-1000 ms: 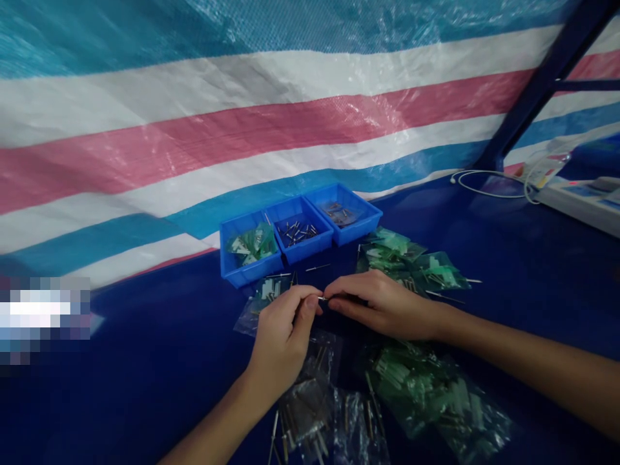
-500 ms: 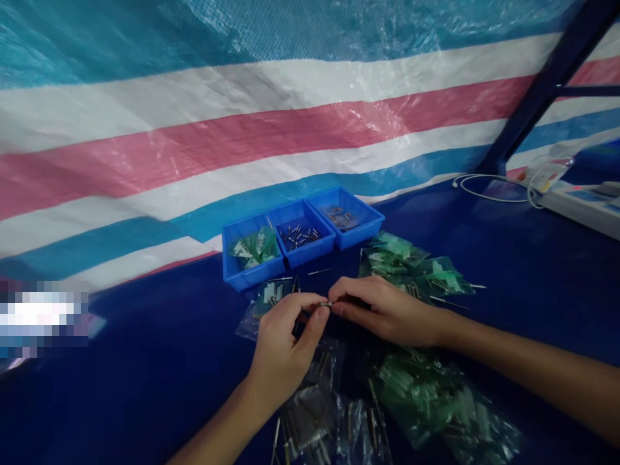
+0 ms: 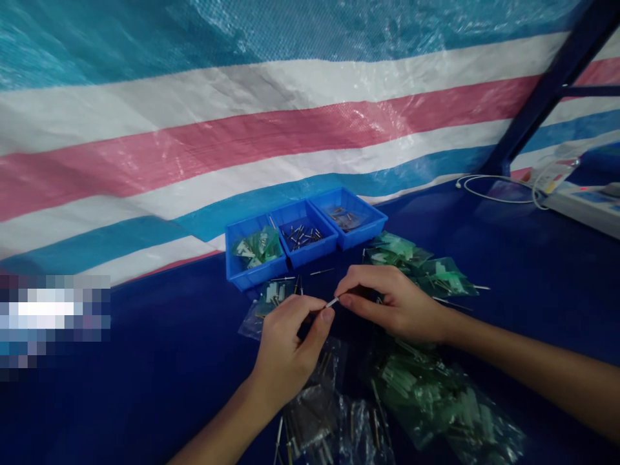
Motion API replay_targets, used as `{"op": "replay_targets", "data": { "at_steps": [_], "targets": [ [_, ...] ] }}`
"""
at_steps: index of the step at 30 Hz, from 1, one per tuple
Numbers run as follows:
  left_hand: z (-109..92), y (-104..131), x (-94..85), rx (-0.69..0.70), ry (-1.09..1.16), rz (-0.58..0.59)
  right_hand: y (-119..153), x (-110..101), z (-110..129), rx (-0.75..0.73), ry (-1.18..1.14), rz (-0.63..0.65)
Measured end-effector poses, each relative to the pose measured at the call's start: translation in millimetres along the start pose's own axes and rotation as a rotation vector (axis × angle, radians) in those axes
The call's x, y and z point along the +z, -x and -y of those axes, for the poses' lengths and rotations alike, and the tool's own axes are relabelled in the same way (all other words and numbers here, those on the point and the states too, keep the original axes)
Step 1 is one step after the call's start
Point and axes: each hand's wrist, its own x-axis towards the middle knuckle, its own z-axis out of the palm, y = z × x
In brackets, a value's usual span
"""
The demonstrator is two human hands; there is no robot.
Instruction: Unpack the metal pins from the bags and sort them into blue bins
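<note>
While the left hand [image 3: 290, 339] pinches its lower end between thumb and forefinger, a small pale rod [image 3: 332, 301] sits just below and right of the frame's centre, slanting up to the right hand [image 3: 404, 307], whose thumb and forefinger pinch the other end. Green bags [image 3: 445, 276] lie behind the right hand, and a larger green heap [image 3: 431, 394] fills the lower right. Clear bags [image 3: 310, 413] of slim pieces lie at bottom centre. Above the hands, three blue trays [image 3: 256, 278] stand in a slanting row; the middle one holds loose metal pieces [image 3: 303, 237]. A striped sheet [image 3: 271, 135] spans the upper frame.
</note>
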Motion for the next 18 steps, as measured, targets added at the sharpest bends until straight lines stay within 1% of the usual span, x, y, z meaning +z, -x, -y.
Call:
{"op": "replay_targets", "data": {
  "at_steps": [3,7,12,18],
  "targets": [
    [-0.3,-0.6,-0.1,0.025,-0.018,0.008,0.3,-0.8,-0.8,0.006,-0.014,-0.003],
    [-0.2,-1.5,-0.5,0.044,-0.032,0.024,0.5,-1.0,-1.8,0.059,-0.062,0.019],
    [-0.7,-2.3,0.2,0.084,-0.033,0.005,0.2,-0.5,-1.8,0.117,-0.11,0.045],
    [-1.1,-3.3,0.8,0.088,-0.063,-0.018,0.0,-1.2,-0.2,0.107,-0.089,0.046]
  ]
}}
